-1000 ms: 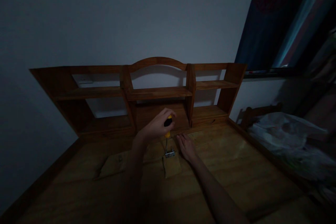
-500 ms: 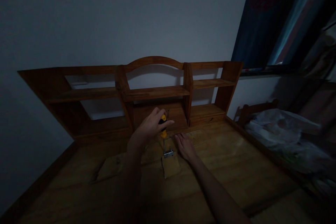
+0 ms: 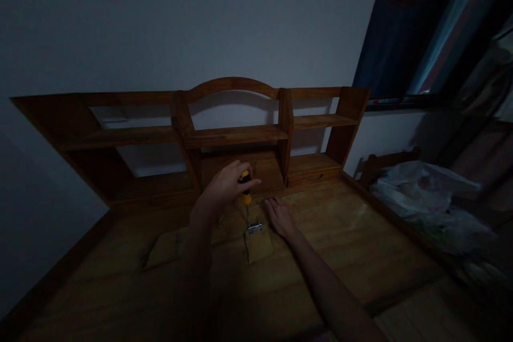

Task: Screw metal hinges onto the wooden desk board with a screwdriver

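Observation:
My left hand (image 3: 226, 187) is closed round the black and yellow handle of a screwdriver (image 3: 245, 192), which stands nearly upright with its tip on a small metal bracket (image 3: 255, 226). The bracket sits at the top of a short wooden block (image 3: 258, 244) lying on the wooden board surface (image 3: 340, 246). My right hand (image 3: 280, 216) lies flat on the board just right of the bracket, fingers stretched out, holding nothing.
A wooden shelf unit (image 3: 232, 136) with an arched top stands against the white wall (image 3: 192, 21) behind the hands. A raised wooden edge (image 3: 385, 206) borders the board on the right. Beyond it lie crumpled white plastic (image 3: 425, 192) and dark curtains (image 3: 420, 26). The room is dim.
The view has shifted slightly, so everything sits a little higher and more to the left. Left hand has turned a little on the screwdriver handle. The right hand stays flat beside the bracket.

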{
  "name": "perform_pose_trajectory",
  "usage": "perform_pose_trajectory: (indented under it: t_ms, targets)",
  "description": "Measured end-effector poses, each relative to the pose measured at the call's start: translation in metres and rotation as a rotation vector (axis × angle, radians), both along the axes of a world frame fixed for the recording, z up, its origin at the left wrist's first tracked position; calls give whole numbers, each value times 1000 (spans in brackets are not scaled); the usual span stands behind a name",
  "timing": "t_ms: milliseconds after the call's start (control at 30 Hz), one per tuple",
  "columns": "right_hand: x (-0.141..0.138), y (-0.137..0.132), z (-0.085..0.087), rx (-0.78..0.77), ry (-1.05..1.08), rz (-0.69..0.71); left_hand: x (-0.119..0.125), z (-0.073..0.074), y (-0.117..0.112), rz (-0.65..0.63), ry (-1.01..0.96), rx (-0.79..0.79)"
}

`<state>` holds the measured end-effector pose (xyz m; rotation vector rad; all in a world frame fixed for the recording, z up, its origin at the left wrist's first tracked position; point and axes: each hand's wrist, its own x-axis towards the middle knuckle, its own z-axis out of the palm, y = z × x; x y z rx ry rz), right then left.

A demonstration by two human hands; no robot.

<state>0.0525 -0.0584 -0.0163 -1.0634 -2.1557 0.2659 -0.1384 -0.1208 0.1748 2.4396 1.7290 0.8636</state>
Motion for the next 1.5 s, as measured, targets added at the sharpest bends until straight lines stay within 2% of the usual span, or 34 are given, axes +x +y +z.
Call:
perform_pose_trajectory:
  t_ms: [67,267,367,533,600,767,833,933,1067,1267,1333,1500]
  targets:
    - [0,0,-1,-2,3,-7,-1,-3,1,15,-29,7]
    - [-1,2,-2,1,-5,-17,-4,3,-18,-155,-88,-124]
    - [-1,1,-2,9,-8,-24,-6,6,-17,-142,-67,-100]
    - [0,-1,0,6,-5,-20,-5,1,-4,15,-9,4]
    - [0,-1,1,14,-11,-15,-4,-2,-4,-8,-43,-9]
    - [0,0,0,25,-28,-15,-7,1,-15,-171,-99,-106]
    - [0,1,0,24,-19,-12,-9,4,-16,-186,-73,-98]
    - [-2,-1,1,30,8,8,-10,6,-12,-136,-29,-50]
    - [-6,-10,5,26,83,100,-7,2,-7,-87,-26,-18]
    - [-15,-24,5,47,130,373,-6,0,-18,-251,-80,-116]
    - [-18,-24,2,46,136,427,-8,2,-20,-269,-75,-140]
    - [-21,-23,-2,9,135,461,-7,5,-18,-110,-35,-75]
